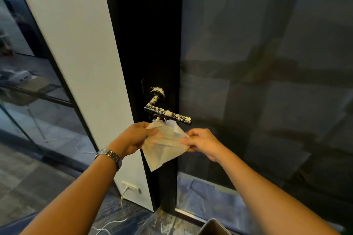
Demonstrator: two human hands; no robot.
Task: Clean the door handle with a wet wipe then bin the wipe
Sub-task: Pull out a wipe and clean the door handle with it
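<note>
Both hands, left [136,136] and right [202,142], pinch the wipe [164,146] spread below the crusted handle [168,113]; wiping hard may knock crumbs onto the floor

No text, label, brand or number can be read anywhere in this view. The wet wipe [165,145], held just below the door handle [168,113], shows only faint grey marks that are too blurred to read. The wristwatch [109,155], lower left of the handle, shows no legible face.
</note>
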